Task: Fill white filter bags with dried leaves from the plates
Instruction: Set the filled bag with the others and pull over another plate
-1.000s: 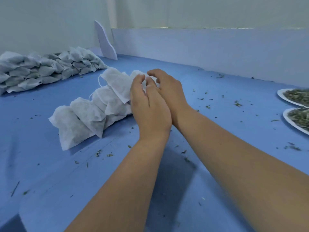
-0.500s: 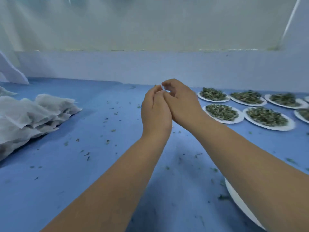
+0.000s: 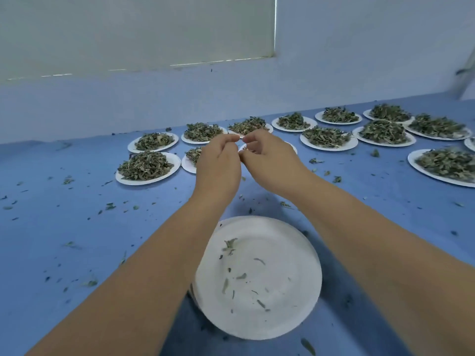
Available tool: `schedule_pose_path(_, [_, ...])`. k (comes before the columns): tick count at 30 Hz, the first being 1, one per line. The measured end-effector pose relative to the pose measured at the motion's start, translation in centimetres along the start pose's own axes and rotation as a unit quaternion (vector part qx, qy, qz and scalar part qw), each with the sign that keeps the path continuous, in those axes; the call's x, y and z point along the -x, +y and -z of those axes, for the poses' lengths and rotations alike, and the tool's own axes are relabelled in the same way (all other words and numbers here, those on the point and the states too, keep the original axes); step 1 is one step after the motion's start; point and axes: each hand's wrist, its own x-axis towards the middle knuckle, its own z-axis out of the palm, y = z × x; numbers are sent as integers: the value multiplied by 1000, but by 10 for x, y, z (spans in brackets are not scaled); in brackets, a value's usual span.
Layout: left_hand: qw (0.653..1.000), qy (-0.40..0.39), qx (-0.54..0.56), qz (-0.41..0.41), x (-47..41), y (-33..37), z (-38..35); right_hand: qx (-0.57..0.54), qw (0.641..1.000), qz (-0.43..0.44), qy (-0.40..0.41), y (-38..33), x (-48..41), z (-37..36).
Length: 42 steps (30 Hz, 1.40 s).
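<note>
Hands held up together, mid-scene: your left hand [image 3: 218, 168] and right hand [image 3: 270, 163] were pressed side by side half a second ago and now sit a little apart. On each, the fingers are curled and the thumb tip meets the forefinger tip. The two pinches nearly touch. Whether they hold anything cannot be told.

The view has swung right and tipped down. The white filter bags, then at the left edge, are out of view. A nearly bare white plate [image 3: 305, 253], then a sliver under your right arm, now shows almost whole, near you between your forearms, with a few leaf scraps on it.

Beyond your hands, plates [image 3: 144, 182] heaped with dried leaves [image 3: 145, 165] stand in rows from the middle to the far right.

The blue table [image 3: 77, 227] is strewn with leaf bits [image 3: 110, 206]. A pale blue wall [image 3: 359, 60] runs along its far edge, with a whitish panel [image 3: 128, 29] above at the left.
</note>
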Motion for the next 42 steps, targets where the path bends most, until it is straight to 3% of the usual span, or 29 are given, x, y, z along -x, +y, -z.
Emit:
schedule_pose_path(3, [991, -13, -136, -5, -20, -19, 20, 42, 998, 2, -36, 6, -16, -5])
schedule_pose_path(10, [923, 0, -384, -13, -43, -70, 64, 154, 977, 5, -146, -7, -62, -41])
schedule_pose_path(14, [913, -17, -405, 55, -47, -78, 71, 184, 963, -28, -196, -10, -79, -61])
schedule_pose_path(19, [918, -1, -393, 58, -51, -79, 77, 199, 951, -52, -232, -5, -88, -71])
schedule_pose_path(25, [914, 6, -401, 53, -53, -81, 78, 142, 966, -82, -198, 3, -104, -71])
schedule_pose_path(31, [905, -18, -426, 12, -51, -80, 64, 101, 987, -74, -99, 10, -116, -69])
schedule_pose_path(35, [907, -31, -420, 25, -52, -82, 63, 160, 986, -20, -31, 13, -125, -66])
schedule_pose_path(38, [907, -38, -417, 49, -50, -84, 63, 273, 962, 11, 11, 19, -130, -64])
schedule_pose_path(42, [904, -48, -422, 55, -53, -85, 62, 391, 920, 2, -38, 18, -144, -71])
